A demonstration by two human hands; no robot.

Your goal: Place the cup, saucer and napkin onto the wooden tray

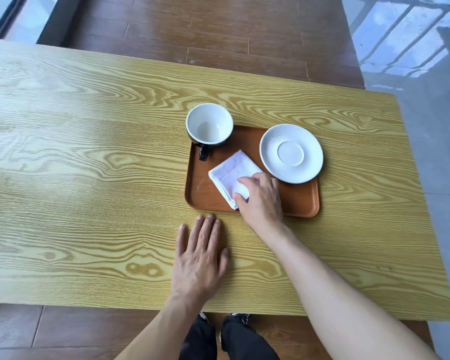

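**Head view: napkin going down, last piece of the set**

Head view has your right hand (260, 201) pinching the folded napkin (231, 175), thumb and fingers closed on its near corner, as it lies mid-tray (300, 203). The cup (209, 124) sits at the tray's 11 o'clock corner, the saucer (291, 153) at 2 o'clock, overhanging the rim. Your left hand (199, 263) rests flat and open on the table (89, 178). This looks like the final placement: let go and lift clear without dragging the cloth.

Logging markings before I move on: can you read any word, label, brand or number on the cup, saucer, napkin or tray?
No readable text anywhere.
cup: plain, no print.
saucer: plain white.
napkin: plain white.
tray: no label visible.
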